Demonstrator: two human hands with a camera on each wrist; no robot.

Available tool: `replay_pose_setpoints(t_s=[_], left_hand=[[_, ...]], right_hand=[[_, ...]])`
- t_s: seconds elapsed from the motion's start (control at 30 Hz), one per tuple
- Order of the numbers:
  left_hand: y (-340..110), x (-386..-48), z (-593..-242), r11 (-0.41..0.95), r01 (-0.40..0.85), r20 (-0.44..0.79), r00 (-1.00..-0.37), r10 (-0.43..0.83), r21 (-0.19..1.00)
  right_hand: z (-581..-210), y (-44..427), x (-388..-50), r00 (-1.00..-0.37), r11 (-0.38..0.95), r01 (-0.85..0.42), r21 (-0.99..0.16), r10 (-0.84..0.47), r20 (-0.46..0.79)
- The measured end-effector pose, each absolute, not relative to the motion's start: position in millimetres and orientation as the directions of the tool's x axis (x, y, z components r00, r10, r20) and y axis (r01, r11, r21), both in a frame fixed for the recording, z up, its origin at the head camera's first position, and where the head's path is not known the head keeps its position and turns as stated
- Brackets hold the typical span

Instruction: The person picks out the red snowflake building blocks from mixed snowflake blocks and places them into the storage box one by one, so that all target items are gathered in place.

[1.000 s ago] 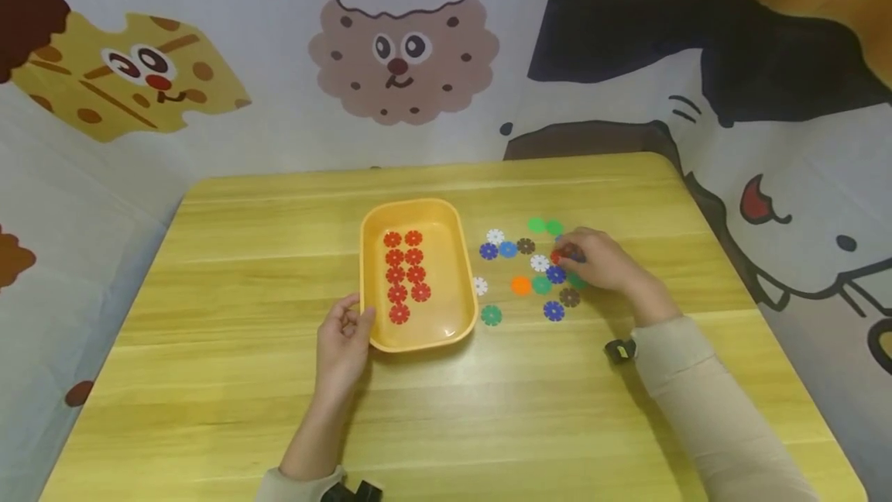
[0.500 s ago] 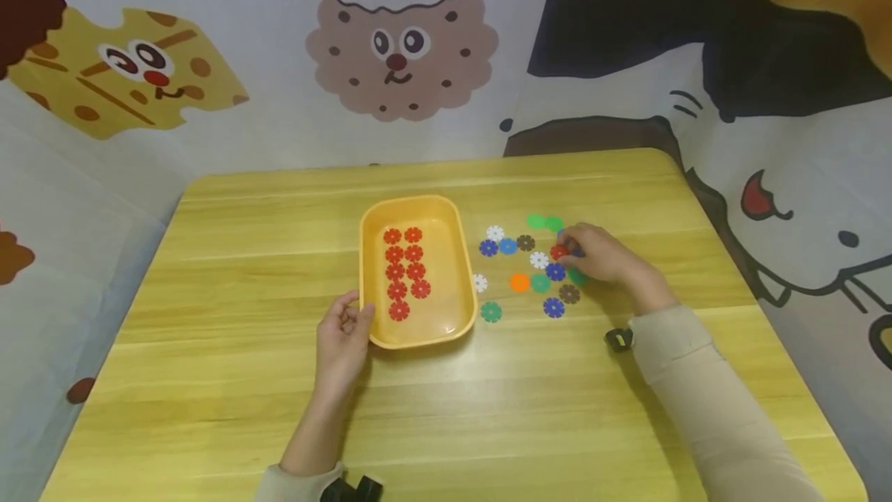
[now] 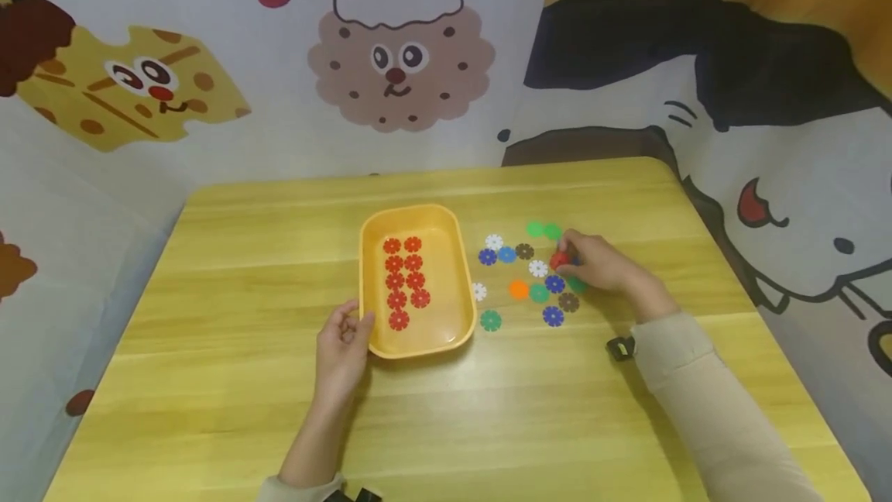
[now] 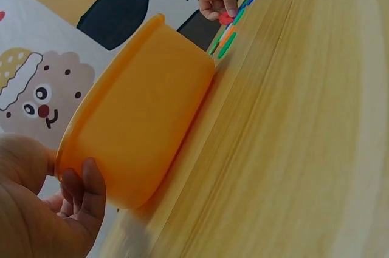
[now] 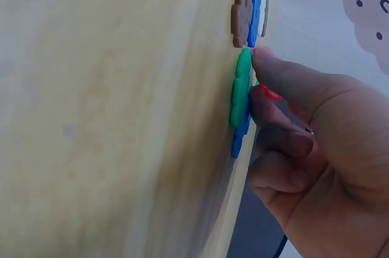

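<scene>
My left hand (image 3: 341,351) grips the near left rim of a yellow plastic tray (image 3: 449,331). In the left wrist view the thumb goes over the rim and curled fingers lie against the outer wall. Inside the tray, several red snowflake discs (image 3: 395,281) lie in two columns. Right of the tray, my right hand (image 3: 602,263) pinches another red snowflake disc (image 3: 559,261) between thumb and fingertips. Below that hand, a green disc (image 5: 240,91) and a blue one are partly hidden in the head view.
Loose snowflake discs lie right of the tray on the wooden table (image 3: 446,424): an orange disc (image 3: 519,290), a brown disc (image 3: 568,302), a white disc (image 3: 538,269), and several blue and green ones. A cartoon-printed cloth (image 3: 272,99) hangs behind the table.
The red disc at my right fingertips shows more clearly than before, and the fingers now pinch it. My left hand and the tray stay in place; the head view has tilted slightly.
</scene>
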State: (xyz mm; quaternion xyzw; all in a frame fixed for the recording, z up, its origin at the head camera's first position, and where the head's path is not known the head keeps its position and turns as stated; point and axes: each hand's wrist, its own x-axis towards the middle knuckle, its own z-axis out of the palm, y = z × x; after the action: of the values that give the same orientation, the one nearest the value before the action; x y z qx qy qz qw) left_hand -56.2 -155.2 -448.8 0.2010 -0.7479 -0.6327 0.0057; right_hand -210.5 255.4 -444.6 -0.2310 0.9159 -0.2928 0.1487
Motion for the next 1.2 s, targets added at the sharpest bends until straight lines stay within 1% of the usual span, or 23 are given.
replay_pose_setpoints(t_s=[0.17,0.4,0.57,0.67,0.77,0.87,1.0,1.2], left_hand=[[-156,-56,-449,0.118,-0.288,-0.242,-0.921,-0.305,0.950],[-155,-50,-452,0.104,-0.288,-0.246,-0.921,-0.303,0.952],[-155,-52,-453,0.087,-0.277,-0.238,-0.921,-0.308,0.957],[-154,-54,-452,0.075,-0.267,-0.232,-0.923,-0.307,0.961],[-154,-53,-453,0.077,-0.269,-0.234,-0.921,-0.310,0.960],[-154,-52,-453,0.073,-0.270,-0.236,-0.922,-0.308,0.960],[-154,-51,-451,0.052,-0.263,-0.237,-0.925,-0.298,0.963],[-152,-54,-450,0.062,-0.254,-0.224,-0.924,-0.309,0.965]], right_hand=[[-444,258,-213,-0.866,0.734,-0.304,-0.608,-0.478,-0.145],[-449,261,-208,-0.858,0.737,-0.355,-0.575,-0.501,-0.112],[-450,260,-208,-0.867,0.737,-0.354,-0.576,-0.490,-0.093],[-448,258,-209,-0.876,0.736,-0.363,-0.571,-0.478,-0.060],[-448,252,-205,-0.885,0.729,-0.361,-0.582,-0.465,-0.033],[-446,241,-199,-0.888,0.701,-0.357,-0.618,-0.461,-0.010],[-444,224,-195,-0.881,0.658,-0.365,-0.659,-0.474,0.014],[-443,203,-188,-0.872,0.632,-0.372,-0.680,-0.488,0.024]])
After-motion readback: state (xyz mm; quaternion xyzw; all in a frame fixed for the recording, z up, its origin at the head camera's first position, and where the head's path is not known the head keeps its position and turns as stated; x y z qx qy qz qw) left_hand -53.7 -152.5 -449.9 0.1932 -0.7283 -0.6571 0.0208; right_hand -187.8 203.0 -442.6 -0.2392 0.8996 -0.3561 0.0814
